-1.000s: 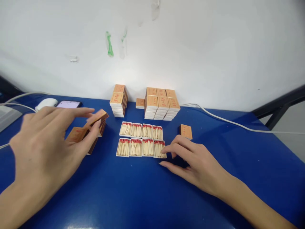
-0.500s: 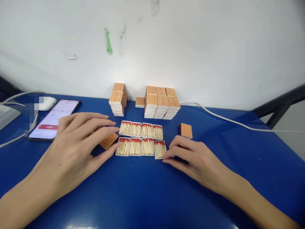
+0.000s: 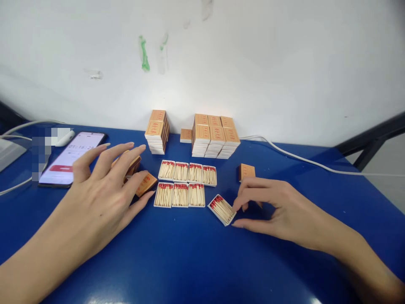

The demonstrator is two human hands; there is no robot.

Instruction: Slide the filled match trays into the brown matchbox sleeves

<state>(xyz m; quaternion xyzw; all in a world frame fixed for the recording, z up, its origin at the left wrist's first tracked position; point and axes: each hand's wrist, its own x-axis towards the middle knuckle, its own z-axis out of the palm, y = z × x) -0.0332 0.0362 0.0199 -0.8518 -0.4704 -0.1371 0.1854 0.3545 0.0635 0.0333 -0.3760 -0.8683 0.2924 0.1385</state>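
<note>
My right hand (image 3: pixel 268 207) has thumb and forefinger at the lower right end of a matchbox tray (image 3: pixel 222 210), which lies turned at a slant and is filled with red-tipped matches. Left of it, more filled trays stand in two rows, the front row (image 3: pixel 179 195) and the back row (image 3: pixel 187 172). My left hand (image 3: pixel 107 190) hovers with spread fingers over orange matchbox sleeves (image 3: pixel 147 184), partly hiding them. Just beyond my right hand's fingers sits a single orange matchbox (image 3: pixel 247 172).
Against the white wall stand a narrow stack of matchboxes (image 3: pixel 155 131), a lone matchbox (image 3: pixel 185 135) and a wider stack (image 3: pixel 216 135). A phone (image 3: pixel 68 162) showing a timer lies at the left. A white cable (image 3: pixel 303 159) crosses the blue table (image 3: pixel 190 261) at the right.
My right hand has drawn the rightmost front tray away from its row, toward me and slightly right, turning it aslant. My left hand has shifted left, uncovering more of the sleeves.
</note>
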